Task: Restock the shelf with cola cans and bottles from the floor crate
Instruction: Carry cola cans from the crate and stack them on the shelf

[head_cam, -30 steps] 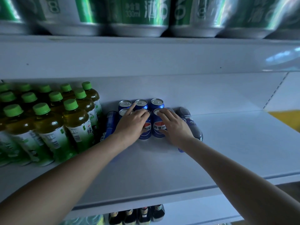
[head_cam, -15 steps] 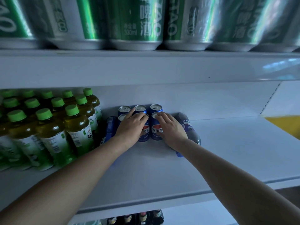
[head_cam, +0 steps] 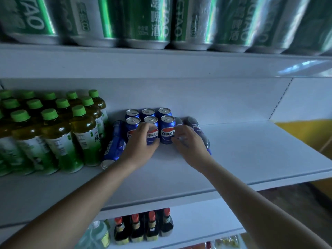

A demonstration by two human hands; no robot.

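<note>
Both hands reached onto the white shelf point(head_cam: 242, 159). The left hand point(head_cam: 142, 144) had its fingers point(head_cam: 143, 127) curled loosely over the front of the middle cola can point(head_cam: 151, 131) in the near row; whether they gripped it could not be told. The right hand point(head_cam: 190, 147) lay beside the rightmost cola can point(head_cam: 168, 131), fingers point(head_cam: 177, 139) bent and touching its side. Six upright blue cans stood in two rows just beyond the fingers. A cola can on its side point(head_cam: 115, 146) lay left of the left hand, and a dark cola bottle point(head_cam: 197, 130) lay flat behind the right hand. Green-capped tea bottles point(head_cam: 59, 133) stood further left.
</note>
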